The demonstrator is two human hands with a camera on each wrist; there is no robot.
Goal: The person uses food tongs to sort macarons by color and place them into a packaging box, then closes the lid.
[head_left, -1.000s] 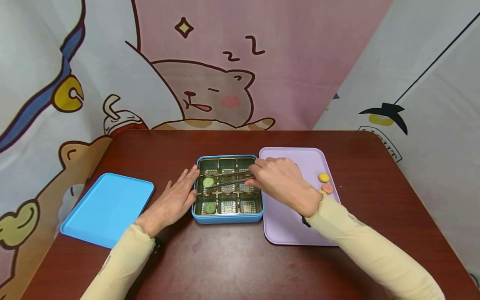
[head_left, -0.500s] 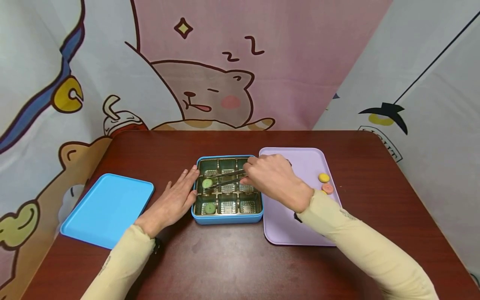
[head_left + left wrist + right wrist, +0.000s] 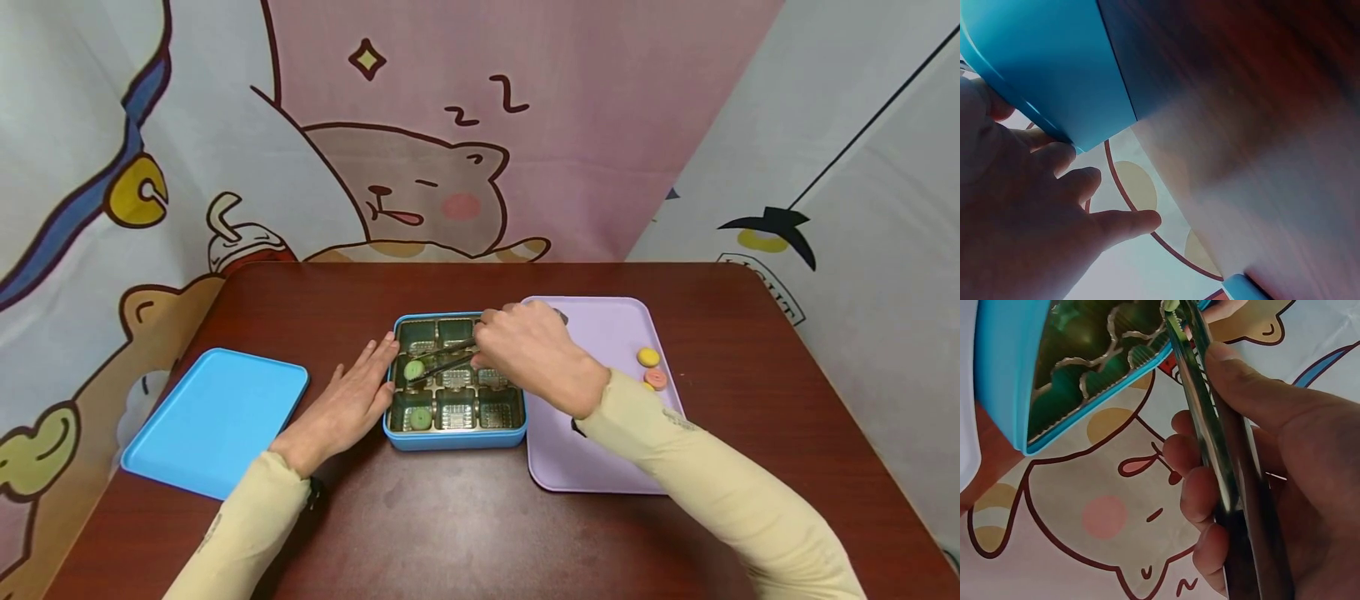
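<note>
My left hand [image 3: 337,414] lies with straight fingers along the left rim of a blue box [image 3: 453,439], its fingertips at the edge. My right hand [image 3: 542,354] grips a pair of metal tongs [image 3: 1215,437], which reach left across the box. A small round green piece [image 3: 413,370] sits in the middle-left compartment, between the tong tips in the head view. Another green piece [image 3: 421,417] lies in the front-left compartment. My right hand hides the box's back right corner. In the left wrist view, the fingers [image 3: 1124,226] are spread beside the box wall [image 3: 1054,69].
Right of the box is a lilac tray [image 3: 592,450], with a yellow piece [image 3: 648,357] and a pink piece [image 3: 656,379] near its right edge. Another yellow piece is partly hidden by the right sleeve. A blue lid-like tray [image 3: 217,417] lies at the left.
My right hand has shifted left with the tongs. The green piece at the tips has moved slightly left and toward me. My left hand has stayed in place.
</note>
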